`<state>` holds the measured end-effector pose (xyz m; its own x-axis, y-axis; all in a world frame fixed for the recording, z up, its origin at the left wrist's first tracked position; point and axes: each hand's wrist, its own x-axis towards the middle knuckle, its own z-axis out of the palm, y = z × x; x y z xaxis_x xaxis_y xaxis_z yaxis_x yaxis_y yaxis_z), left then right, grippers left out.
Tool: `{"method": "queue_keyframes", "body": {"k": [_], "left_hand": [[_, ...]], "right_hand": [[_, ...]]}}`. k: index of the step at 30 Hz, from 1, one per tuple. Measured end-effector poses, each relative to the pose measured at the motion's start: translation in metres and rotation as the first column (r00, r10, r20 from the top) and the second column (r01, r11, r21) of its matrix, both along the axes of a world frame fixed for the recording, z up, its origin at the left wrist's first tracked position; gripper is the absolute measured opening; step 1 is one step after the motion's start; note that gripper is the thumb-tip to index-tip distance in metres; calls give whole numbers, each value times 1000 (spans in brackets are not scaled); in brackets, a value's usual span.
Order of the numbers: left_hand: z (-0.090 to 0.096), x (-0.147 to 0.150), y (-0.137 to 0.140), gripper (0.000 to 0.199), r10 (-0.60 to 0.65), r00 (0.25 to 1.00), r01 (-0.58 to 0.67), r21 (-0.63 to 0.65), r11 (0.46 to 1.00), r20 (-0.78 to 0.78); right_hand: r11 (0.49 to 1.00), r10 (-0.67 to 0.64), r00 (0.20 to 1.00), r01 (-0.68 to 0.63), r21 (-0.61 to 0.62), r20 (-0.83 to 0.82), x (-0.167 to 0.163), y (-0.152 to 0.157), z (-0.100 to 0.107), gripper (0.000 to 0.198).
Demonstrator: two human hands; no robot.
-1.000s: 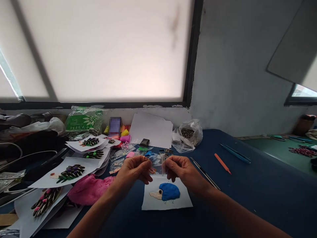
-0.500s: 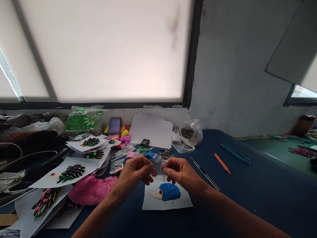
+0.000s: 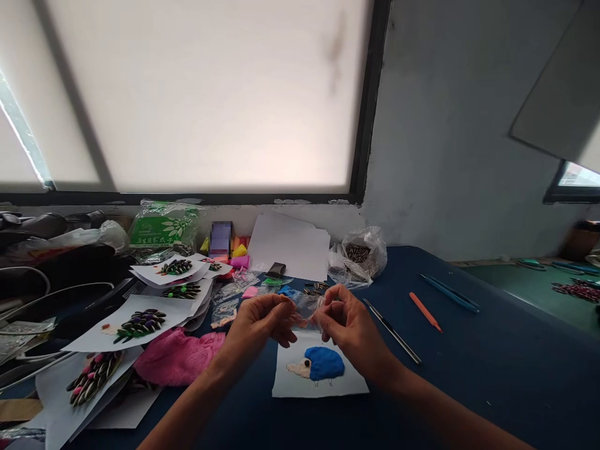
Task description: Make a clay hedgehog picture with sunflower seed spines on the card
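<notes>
A small clear plastic bag (image 3: pixel 307 309) is stretched between my two hands. My left hand (image 3: pixel 267 319) pinches one side of it, and my right hand (image 3: pixel 338 315) pinches the other; a tiny orange-pink bit shows near the fingertips, too small to name. Below them lies a white paper (image 3: pixel 285 389) with a clay hedgehog (image 3: pixel 327 364) on it. Its body is blue, its face cream with a black eye, and its legs are drawn lines. Sunflower seeds (image 3: pixel 316 287) lie just beyond my hands.
To the left are stacked papers with seed-covered hedgehogs (image 3: pixel 140 325) and a pink fluffy cloth (image 3: pixel 180 357). On the right lie a metal craft knife (image 3: pixel 392 331), an orange pen (image 3: pixel 425 311) and blue tweezers (image 3: pixel 449 292). A bag of seeds (image 3: pixel 359 253) stands at the back.
My right hand has turned and lifted its fingers slightly while pulling at the bag. My left hand stays nearly in place. The whole view has shifted a little.
</notes>
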<state>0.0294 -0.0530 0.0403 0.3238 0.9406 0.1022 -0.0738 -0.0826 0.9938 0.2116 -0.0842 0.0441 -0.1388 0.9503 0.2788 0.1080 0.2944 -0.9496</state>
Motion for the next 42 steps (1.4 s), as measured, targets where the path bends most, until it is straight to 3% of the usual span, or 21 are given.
{"method": "queue_keyframes", "body": {"k": [5, 10, 15, 21, 28, 37, 42], "left_hand": [[-4, -5, 4, 45, 18, 997, -16, -25, 1000, 70], [-3, -6, 4, 50, 5, 996, 0, -57, 998, 84], [-3, -2, 3, 43, -19, 1000, 20, -31, 999, 20], [-5, -3, 4, 40, -41, 999, 41, -1, 999, -21], [-1, -2, -1, 52, -225, 971, 213, -144, 966, -77], [-4, -7, 6, 35, -126, 991, 125, -42, 991, -34], [-2, -4, 3, 28, -122, 988, 119, -36, 992, -97]], "right_hand": [[998, 26, 999, -28, 54, 27, -1, 1, -7, 16], [999, 44, 997, -43, -6, 67, 2, 7, -11, 16], [987, 158, 987, -158, -42, 10, 5, 10, -7, 18], [962, 194, 980, -200, -187, -49, 5, 11, -3, 26], [987, 102, 994, -105, -125, -32, 6, 8, 0, 31], [989, 121, 988, -112, -97, 96, 7, 11, -8, 22], [984, 162, 987, -159, -82, 26, 6, 11, -8, 19]]}}
